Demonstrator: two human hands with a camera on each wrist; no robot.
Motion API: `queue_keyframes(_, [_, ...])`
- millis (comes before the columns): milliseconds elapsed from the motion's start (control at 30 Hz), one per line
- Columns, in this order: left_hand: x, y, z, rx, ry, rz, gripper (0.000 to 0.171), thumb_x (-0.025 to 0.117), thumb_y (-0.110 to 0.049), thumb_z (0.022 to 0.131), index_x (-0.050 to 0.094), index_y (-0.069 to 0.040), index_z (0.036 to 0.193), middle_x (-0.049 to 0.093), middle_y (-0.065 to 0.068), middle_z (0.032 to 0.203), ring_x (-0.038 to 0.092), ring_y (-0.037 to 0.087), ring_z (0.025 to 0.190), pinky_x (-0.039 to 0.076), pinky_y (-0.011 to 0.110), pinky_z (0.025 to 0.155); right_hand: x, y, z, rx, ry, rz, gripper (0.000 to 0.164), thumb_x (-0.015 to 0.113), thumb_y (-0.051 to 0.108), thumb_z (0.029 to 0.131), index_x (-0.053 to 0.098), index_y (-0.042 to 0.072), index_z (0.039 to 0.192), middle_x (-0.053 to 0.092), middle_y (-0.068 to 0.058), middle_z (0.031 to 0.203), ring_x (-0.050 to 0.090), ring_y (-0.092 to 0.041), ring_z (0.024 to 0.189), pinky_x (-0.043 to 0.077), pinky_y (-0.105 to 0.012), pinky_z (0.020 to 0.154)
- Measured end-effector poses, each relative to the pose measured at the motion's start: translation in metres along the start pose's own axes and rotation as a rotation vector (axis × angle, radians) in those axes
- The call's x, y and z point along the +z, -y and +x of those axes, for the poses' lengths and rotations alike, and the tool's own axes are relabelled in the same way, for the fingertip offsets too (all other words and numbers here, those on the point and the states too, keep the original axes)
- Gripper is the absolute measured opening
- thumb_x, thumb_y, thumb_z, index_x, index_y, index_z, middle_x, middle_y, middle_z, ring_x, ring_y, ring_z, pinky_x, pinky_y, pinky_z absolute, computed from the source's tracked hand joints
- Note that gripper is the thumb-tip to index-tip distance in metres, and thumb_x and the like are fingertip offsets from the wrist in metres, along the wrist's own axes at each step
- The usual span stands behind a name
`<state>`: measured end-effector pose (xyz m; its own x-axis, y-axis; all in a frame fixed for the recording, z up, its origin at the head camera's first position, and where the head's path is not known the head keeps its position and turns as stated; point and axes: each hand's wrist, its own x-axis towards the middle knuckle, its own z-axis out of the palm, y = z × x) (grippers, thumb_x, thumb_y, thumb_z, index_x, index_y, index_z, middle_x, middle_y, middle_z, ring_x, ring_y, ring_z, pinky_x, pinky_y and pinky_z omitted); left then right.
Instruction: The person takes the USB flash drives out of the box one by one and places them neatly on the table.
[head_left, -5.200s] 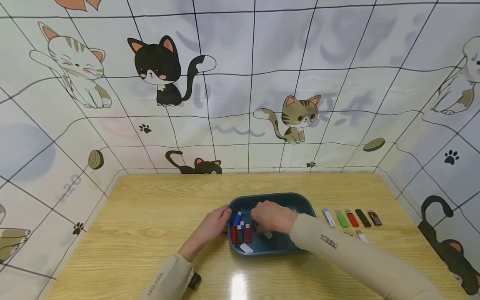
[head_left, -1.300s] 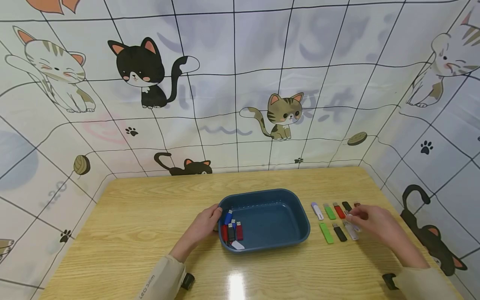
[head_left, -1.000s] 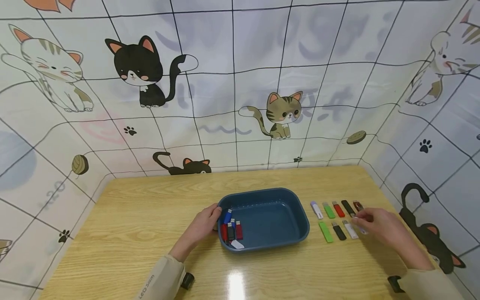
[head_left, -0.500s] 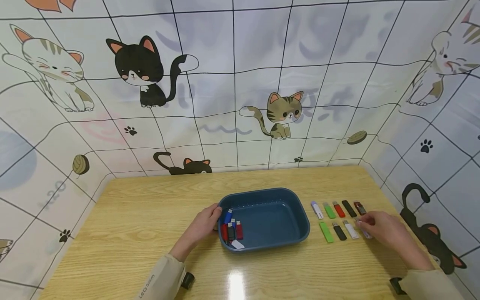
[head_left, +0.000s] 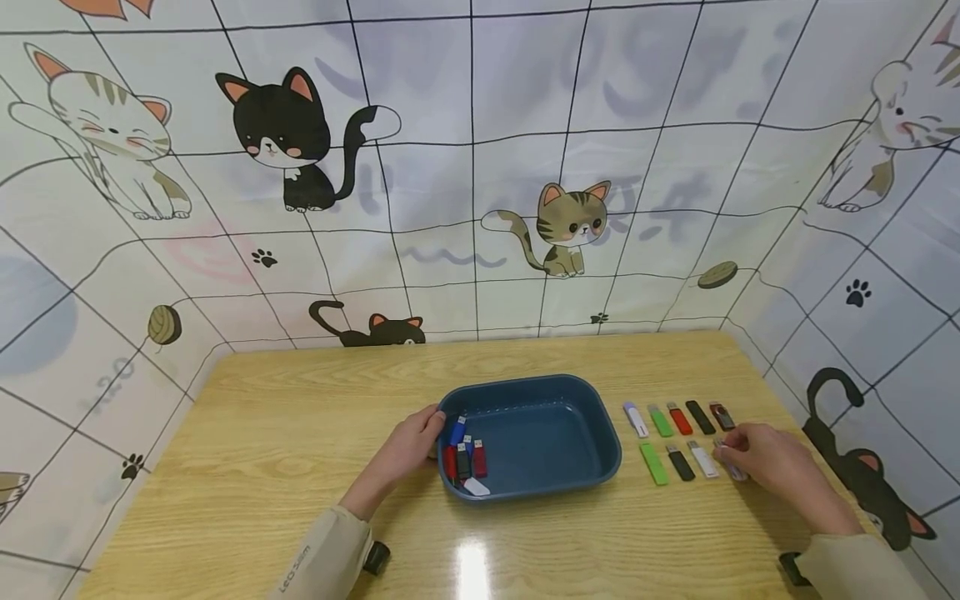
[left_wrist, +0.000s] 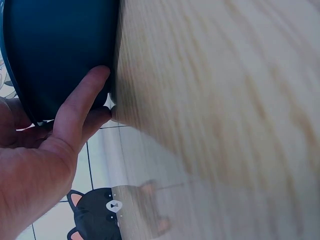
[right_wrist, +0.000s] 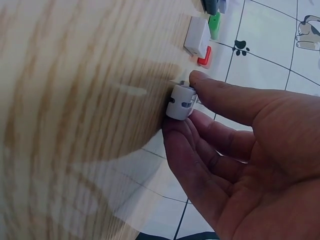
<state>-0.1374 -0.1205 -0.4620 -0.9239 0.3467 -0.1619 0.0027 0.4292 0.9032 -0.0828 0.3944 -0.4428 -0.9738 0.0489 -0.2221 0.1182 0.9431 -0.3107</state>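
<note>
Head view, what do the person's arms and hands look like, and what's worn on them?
The left hand and right hand are bare, without gloves. The left sleeve and right sleeve are beige; dark lettering runs along the left one. A small black piece shows beside each.

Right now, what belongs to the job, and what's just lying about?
Seemingly in the job:
blue bin, gripped by the left hand
USB sticks inside
rows of sticks on the table
pale stick pinched by the right hand

Apparently just there:
cat-print backdrop
black device at the left sleeve
</note>
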Motion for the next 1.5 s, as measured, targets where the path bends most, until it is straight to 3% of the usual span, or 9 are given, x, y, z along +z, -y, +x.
queue_keyframes(367, [-0.001,0.001,0.002,-0.003,0.0,-0.025,0.043,0.037,-0.025,0.114,0.053,0.0,0.145,0.066,0.023,0.129,0.069,0.031,0.107,0.064,0.046,0.076,-0.003,0.001,0.002,0.009,0.022,0.011,0.04,0.072,0.029,0.097,0.067,-0.01,0.104,0.071,-0.018,0.094,0.066,-0.03,0.082,0.055,-0.05,0.07])
queue_keyframes(567, [-0.003,0.0,0.004,-0.006,0.006,-0.042,0.044,0.037,-0.026,0.114,0.051,0.0,0.147,0.064,0.024,0.133,0.068,0.032,0.109,0.064,0.046,0.075,-0.019,0.015,0.0,-0.02,-0.056,0.014,0.04,0.07,0.028,0.099,0.067,-0.011,0.109,0.07,-0.024,0.097,0.066,-0.038,0.085,0.054,-0.053,0.069])
queue_keyframes(767, [-0.003,-0.001,0.005,-0.002,0.01,-0.058,0.045,0.037,-0.025,0.114,0.05,0.0,0.148,0.063,0.024,0.135,0.068,0.033,0.112,0.064,0.046,0.077,-0.041,0.061,-0.008,-0.151,-0.218,0.001,0.031,0.07,0.024,0.1,0.07,-0.007,0.107,0.072,-0.015,0.092,0.067,-0.032,0.08,0.054,-0.05,0.064])
queue_keyframes(900, [-0.003,-0.002,0.005,0.002,0.009,-0.054,0.045,0.038,-0.024,0.114,0.05,0.001,0.148,0.063,0.024,0.135,0.068,0.033,0.112,0.064,0.047,0.077,-0.049,0.1,-0.011,-0.226,-0.261,0.017,0.025,0.069,0.023,0.1,0.072,-0.001,0.107,0.072,-0.007,0.088,0.068,-0.031,0.082,0.055,-0.047,0.064])
queue_keyframes(1200, [-0.002,-0.002,0.003,-0.007,0.009,-0.069,0.044,0.038,-0.024,0.113,0.051,0.001,0.148,0.063,0.025,0.135,0.068,0.034,0.111,0.064,0.047,0.075,-0.043,0.179,-0.011,-0.401,-0.275,0.048,0.01,0.072,0.02,0.098,0.075,0.01,0.099,0.068,0.004,0.084,0.059,-0.012,0.071,0.05,-0.034,0.062])
queue_keyframes(1500, [-0.002,-0.001,0.0,-0.005,-0.005,-0.03,0.044,0.039,-0.023,0.113,0.052,0.002,0.146,0.065,0.024,0.132,0.068,0.031,0.107,0.064,0.045,0.075,-0.037,0.232,-0.005,-0.496,-0.212,0.028,0.012,0.074,0.023,0.097,0.076,0.012,0.099,0.069,0.006,0.085,0.06,-0.009,0.072,0.053,-0.032,0.063])
